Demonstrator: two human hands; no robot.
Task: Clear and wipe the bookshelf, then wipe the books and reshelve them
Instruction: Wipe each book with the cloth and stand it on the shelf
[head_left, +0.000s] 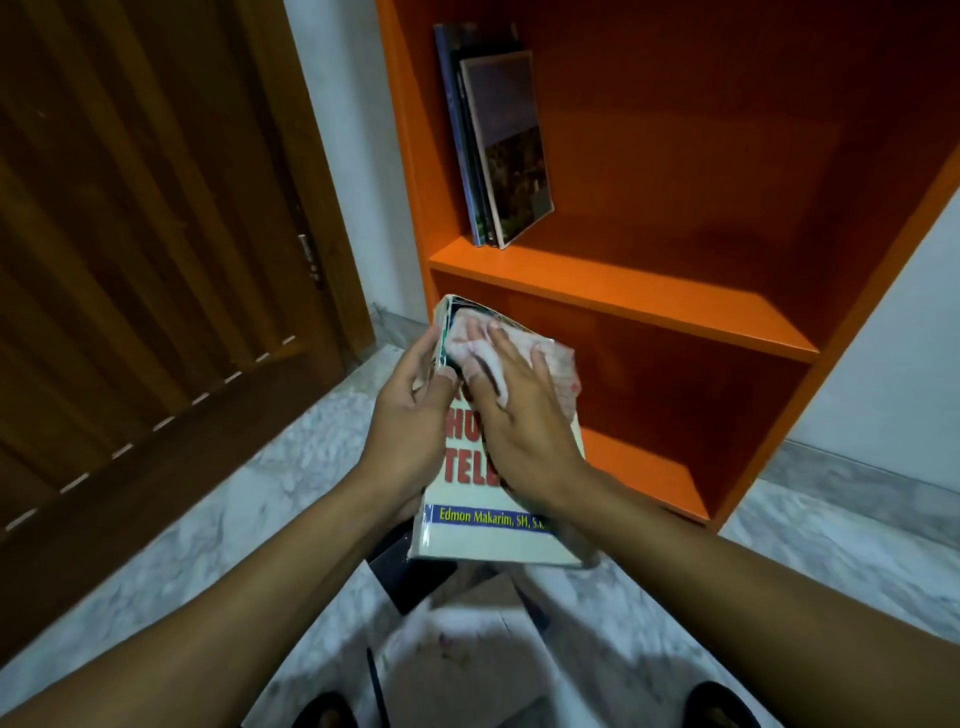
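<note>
A thick cream book (483, 535) with red title letters and a blue author band is held in front of the orange bookshelf (623, 291). My left hand (410, 421) grips its left edge, fingers curled round the spine side. My right hand (519, 415) lies flat on the cover and presses a pale, pink-stained cloth (550, 369) against the upper part of the book. Three thin books (498, 145) lean against the left wall of the upper shelf. The lower shelf compartment behind the held book shows no books.
A brown wooden door (145, 234) stands to the left, with a white wall strip between it and the shelf. More books and papers (467, 623) lie on the marble floor (234, 509) below my arms. My two sandalled feet (327, 712) show at the bottom edge.
</note>
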